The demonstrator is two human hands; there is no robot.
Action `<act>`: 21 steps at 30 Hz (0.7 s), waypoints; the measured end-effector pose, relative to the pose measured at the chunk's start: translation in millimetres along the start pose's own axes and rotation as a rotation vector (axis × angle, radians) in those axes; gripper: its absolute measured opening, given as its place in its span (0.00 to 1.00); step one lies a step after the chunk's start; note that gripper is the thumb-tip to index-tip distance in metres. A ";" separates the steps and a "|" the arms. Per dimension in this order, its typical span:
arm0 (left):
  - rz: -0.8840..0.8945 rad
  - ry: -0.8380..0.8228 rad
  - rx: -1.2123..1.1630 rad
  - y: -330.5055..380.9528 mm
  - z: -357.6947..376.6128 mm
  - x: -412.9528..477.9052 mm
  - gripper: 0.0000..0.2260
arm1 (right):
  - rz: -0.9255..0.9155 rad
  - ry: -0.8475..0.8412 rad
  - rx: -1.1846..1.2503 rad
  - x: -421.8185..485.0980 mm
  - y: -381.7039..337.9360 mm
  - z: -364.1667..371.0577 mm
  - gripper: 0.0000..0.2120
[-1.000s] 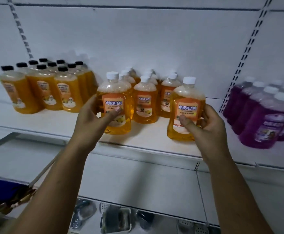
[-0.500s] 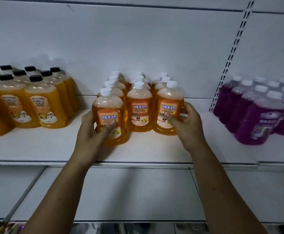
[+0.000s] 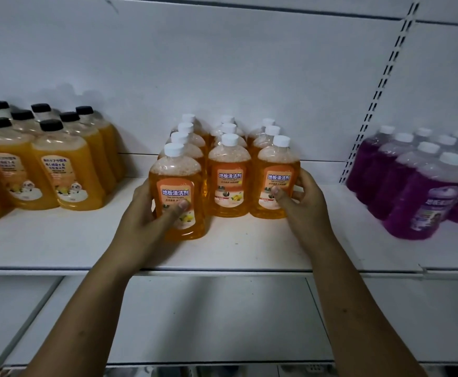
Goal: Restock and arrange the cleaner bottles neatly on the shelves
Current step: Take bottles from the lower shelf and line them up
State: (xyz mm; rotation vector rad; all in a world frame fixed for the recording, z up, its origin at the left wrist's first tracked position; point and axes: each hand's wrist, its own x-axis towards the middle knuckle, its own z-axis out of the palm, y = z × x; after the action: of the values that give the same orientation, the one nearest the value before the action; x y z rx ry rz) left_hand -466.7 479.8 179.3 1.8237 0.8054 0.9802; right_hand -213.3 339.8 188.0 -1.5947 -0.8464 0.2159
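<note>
Bottles behind (image 3: 186,128) mostly hidden; left hand (image 3: 143,216) grips front-left bottle (image 3: 176,172), right hand (image 3: 304,206) front-right bottle (image 3: 276,164).

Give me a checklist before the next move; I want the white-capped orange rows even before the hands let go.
1. Left hand grips front-left bottle: ok.
2. Right hand grips front-right bottle: ok.
3. Both held bottles upright: ok.
4. Front row flush: not ok; front-left bottle stands nearer the front of the shelf than the middle bottle.
5. Clear of the purple bottles: ok.
</note>
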 end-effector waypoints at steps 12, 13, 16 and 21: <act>-0.010 0.050 0.011 0.2 10.5 -0.3 0.38 | 0.004 0.008 -0.048 4.8 4.4 1.3 0.30; -0.013 0.051 0.006 0.1 11.1 -0.4 0.38 | 0.004 0.001 -0.045 4.2 5.5 1.7 0.31; -0.024 0.054 -0.012 1.2 9.4 -1.9 0.39 | 0.000 -0.027 -0.039 0.8 7.9 4.7 0.35; -0.036 0.069 -0.155 13.0 -8.8 0.4 0.39 | 0.047 0.028 0.080 4.4 3.6 -5.5 0.36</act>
State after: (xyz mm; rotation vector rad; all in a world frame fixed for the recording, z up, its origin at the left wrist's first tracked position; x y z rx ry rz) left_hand -472.5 478.6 193.8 1.6452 0.7793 1.0580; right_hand -205.6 338.4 187.3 -1.5402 -0.7697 0.2573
